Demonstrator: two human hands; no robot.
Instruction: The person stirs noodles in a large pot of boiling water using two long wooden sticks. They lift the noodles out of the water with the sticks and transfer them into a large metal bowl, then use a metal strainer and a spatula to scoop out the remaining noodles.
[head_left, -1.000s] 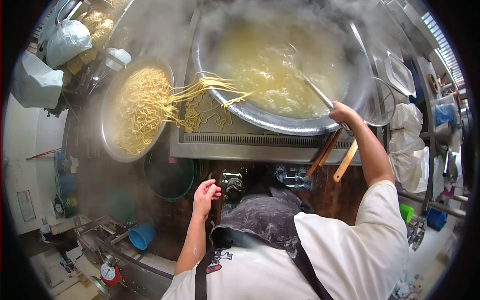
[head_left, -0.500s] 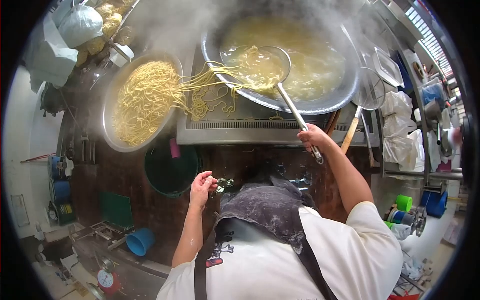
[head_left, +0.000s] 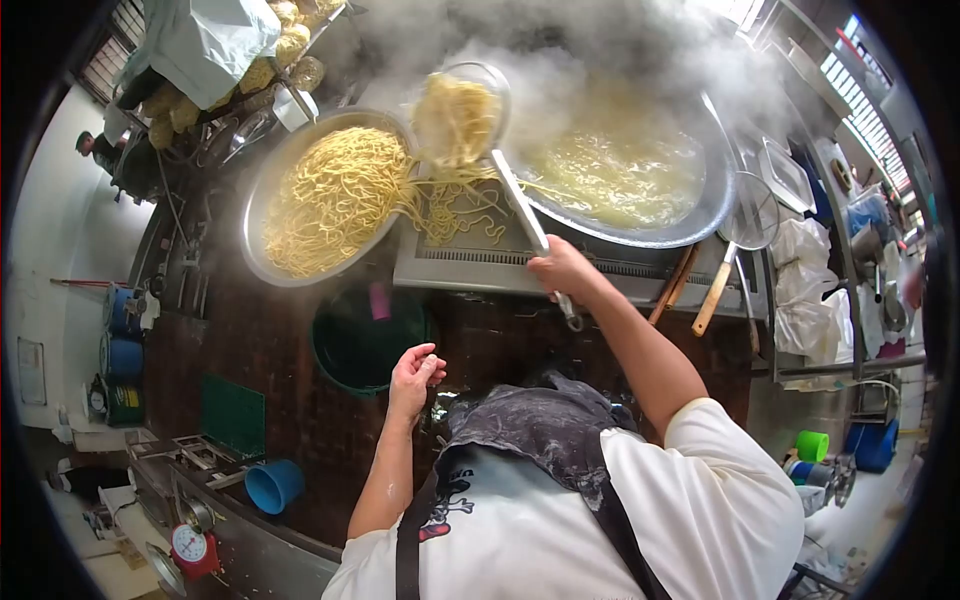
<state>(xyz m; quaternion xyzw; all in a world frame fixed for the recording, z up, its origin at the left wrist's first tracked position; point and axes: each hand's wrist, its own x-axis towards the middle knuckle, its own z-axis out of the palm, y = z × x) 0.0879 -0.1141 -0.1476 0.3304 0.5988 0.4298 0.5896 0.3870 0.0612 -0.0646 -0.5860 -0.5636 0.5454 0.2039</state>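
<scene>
My right hand [head_left: 563, 268] is closed round the metal handle of a skimmer [head_left: 522, 200]. Its round head is raised above the counter, between the big pan and the metal basin, and carries a heap of yellow noodles [head_left: 455, 118]. A large pile of noodles [head_left: 335, 205] fills the metal basin [head_left: 252, 240] on the left. Stray strands [head_left: 455, 212] lie across the counter, linking basin and pan. Steaming, cloudy liquid bubbles in the big pan [head_left: 640, 238]. My left hand [head_left: 417, 376] hovers near my apron, fingers loosely bent, holding nothing.
A dark green tub [head_left: 340, 370] stands on the floor below the basin. A wire strainer with a wooden handle [head_left: 712, 300] leans at the right of the pan. White bags [head_left: 805, 290] fill the right shelf. Thick steam veils the back.
My right hand has moved left, lifting the skimmer out of the pan's liquid with noodles in it. It now hangs beside the basin. My left hand has stayed nearly in place.
</scene>
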